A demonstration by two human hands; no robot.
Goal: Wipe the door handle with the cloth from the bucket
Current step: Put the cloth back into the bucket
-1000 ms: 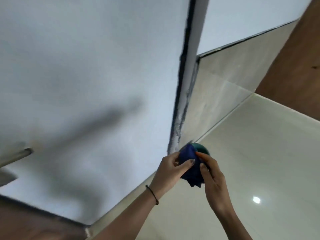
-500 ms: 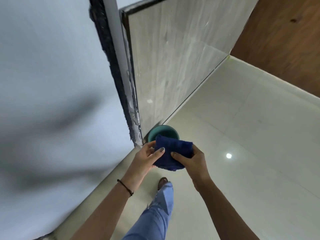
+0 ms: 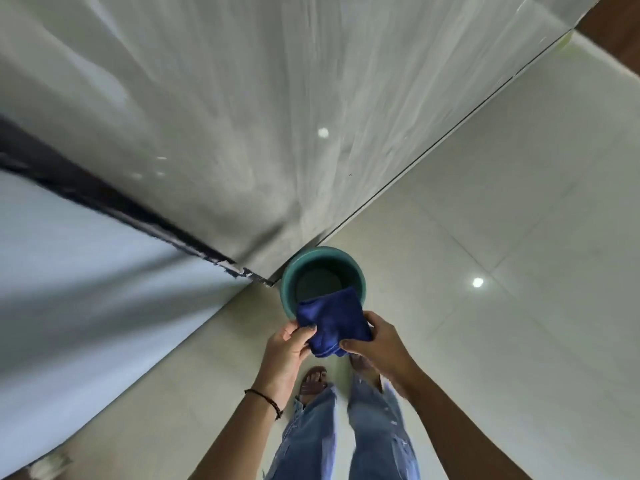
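You are pinching the folded blue cloth (image 3: 333, 322) with your left hand (image 3: 285, 348) and right hand (image 3: 375, 342) above the teal bucket (image 3: 322, 277), probably squaring it into a wiping pad.

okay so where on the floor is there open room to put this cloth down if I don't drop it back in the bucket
The widest bare tile lies right of the green bucket, below the wall's base. A narrower strip runs left, along the white wall. It is crowded near your feet, under both hands holding the blue cloth.
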